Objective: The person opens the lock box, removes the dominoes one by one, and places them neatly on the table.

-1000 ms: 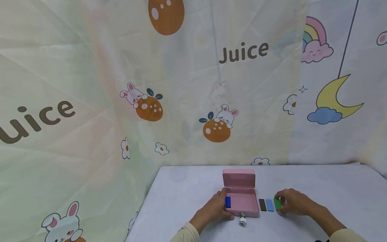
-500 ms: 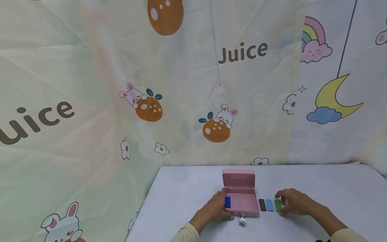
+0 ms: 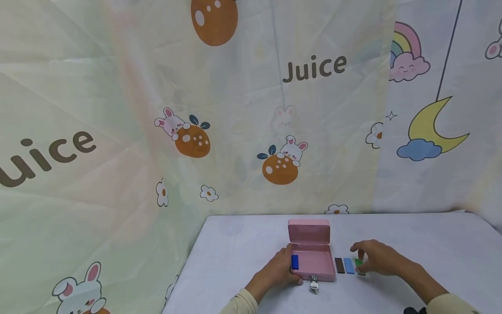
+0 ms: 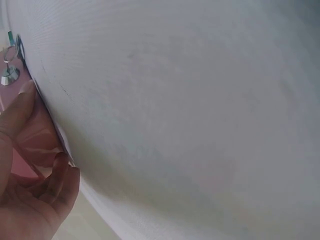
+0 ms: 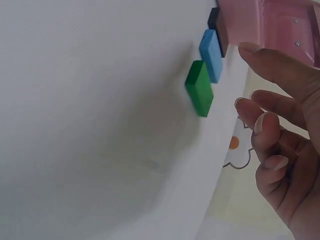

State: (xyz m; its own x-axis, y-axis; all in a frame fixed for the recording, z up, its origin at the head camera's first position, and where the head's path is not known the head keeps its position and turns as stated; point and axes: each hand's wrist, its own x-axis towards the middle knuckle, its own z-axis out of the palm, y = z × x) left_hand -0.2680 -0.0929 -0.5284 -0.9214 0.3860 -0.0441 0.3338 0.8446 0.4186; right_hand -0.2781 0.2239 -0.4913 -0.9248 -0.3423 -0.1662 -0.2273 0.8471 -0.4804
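A pink metal box (image 3: pixel 319 261) stands on the table with its lid raised. My left hand (image 3: pixel 277 268) grips its left side, thumb at the front and fingers toward the back corner. Inside, against the left wall, lies a dark blue block (image 3: pixel 295 262). Right of the box are a dark brown block (image 3: pixel 339 265), a light blue block (image 3: pixel 349 265) and a green block (image 5: pixel 200 90) in a row. Over the green block hovers my right hand (image 3: pixel 382 257), thumb and fingers spread apart with nothing between them; the right wrist view shows them off the block.
A silver clasp (image 3: pixel 313 285) hangs at the box's front. White cloth covers the table (image 3: pixel 243 235), and a printed curtain (image 3: pixel 235 183) rises behind and to the left. Something black (image 3: pixel 413 310) peeks in at the bottom edge, near the right sleeve.
My right hand has lifted off the green block and shifted slightly up and left, its fingers parting. The left hand stays on the box.
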